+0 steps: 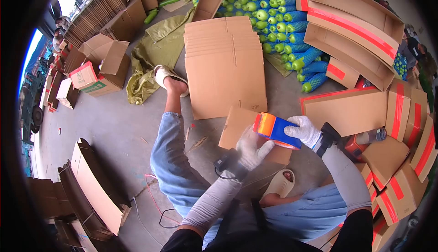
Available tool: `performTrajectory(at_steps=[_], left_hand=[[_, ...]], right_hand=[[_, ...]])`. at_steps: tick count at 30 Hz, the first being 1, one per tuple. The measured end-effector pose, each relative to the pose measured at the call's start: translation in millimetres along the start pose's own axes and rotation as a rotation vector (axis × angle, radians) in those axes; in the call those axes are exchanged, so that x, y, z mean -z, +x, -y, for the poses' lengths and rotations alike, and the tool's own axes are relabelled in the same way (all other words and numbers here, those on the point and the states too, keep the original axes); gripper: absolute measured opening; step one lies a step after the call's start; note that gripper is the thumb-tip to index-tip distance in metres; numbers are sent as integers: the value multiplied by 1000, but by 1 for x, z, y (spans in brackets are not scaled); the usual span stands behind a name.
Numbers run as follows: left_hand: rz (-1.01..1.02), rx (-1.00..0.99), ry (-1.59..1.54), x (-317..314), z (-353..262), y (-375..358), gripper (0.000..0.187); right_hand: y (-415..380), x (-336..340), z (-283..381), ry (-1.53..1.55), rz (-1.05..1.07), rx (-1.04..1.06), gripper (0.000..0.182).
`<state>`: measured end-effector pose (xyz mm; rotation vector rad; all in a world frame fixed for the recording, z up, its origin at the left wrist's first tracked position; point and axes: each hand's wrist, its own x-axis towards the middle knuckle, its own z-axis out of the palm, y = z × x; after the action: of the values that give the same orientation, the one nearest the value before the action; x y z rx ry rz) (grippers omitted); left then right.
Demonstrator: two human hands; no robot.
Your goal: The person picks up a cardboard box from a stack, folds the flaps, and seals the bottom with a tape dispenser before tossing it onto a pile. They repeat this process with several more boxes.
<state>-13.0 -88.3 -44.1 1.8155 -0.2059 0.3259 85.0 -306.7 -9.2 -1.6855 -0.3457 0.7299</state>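
A blue and orange tape dispenser (279, 131) is held up in front of me, above the floor. My right hand (305, 131), in a white knitted glove, grips its blue body. At the orange end, my left hand (250, 149), gloved the same way, has its fingers closed against the dispenser; some fingertips are hidden behind it. Below both hands lies a flat cardboard piece (235, 126), partly covered by them. Just beyond it, a fanned stack of flattened cartons (226, 69) rests on the floor between my feet.
Green round produce in blue netting (278, 24) is piled beyond the stack. Long open cartons (351, 46) and boxes with red tape (399, 197) crowd the right. Folded cardboard (96, 183) stands at left, near a cable (139, 213). An olive sack (157, 53) lies ahead.
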Motion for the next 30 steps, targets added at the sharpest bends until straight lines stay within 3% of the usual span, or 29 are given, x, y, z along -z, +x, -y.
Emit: performTrajectory(at_steps=[2,3,4,8,10,11,12,13,14,17,18,21,22,25,28,30], left_hand=[[55,353,73,-13,24,-1,40],[-76,515,-747,-17,7,4,36],[-356,646,-1544,-21,-11,8,32],[-471,815,-1200,-11,-20,34,38],[-657,656,-1029,11,25,34,37],[-633,663,-1013,45,73,28,36],[-706,656,-1144,77,72,35,35],[-818,725,-1032,100,56,37,34],[-836,664,-849,115,100,28,34],[-732,742,-664,116,156,7,33],[-667,926,-529,117,173,6,32],[-610,786,-906,92,204,-1,31],[-593,736,-918,87,204,-3,30],[-607,854,-837,85,201,1,29],[-393,762,-294,68,209,-15,37],[-286,773,-169,66,214,-24,45]], right_hand=[[-2,-2,3,-14,-5,-20,33],[-1,-2,4,-53,-6,-18,33],[-3,-4,6,-88,-6,-20,33],[-2,-14,25,-131,24,-90,42],[0,-12,33,-239,46,-119,47],[3,-10,35,-267,62,-137,47],[6,-10,36,-295,81,-154,47],[5,-9,35,-175,71,-206,47],[7,-11,36,-180,52,-196,46],[16,-34,55,-226,21,-214,42],[19,-38,61,-253,5,-222,41],[20,-38,53,-252,-15,-216,40],[22,-35,48,-420,-34,-167,41],[18,-33,46,-418,-47,-107,42],[16,-33,44,-338,-26,-140,44],[15,-34,50,-259,-15,-87,45]])
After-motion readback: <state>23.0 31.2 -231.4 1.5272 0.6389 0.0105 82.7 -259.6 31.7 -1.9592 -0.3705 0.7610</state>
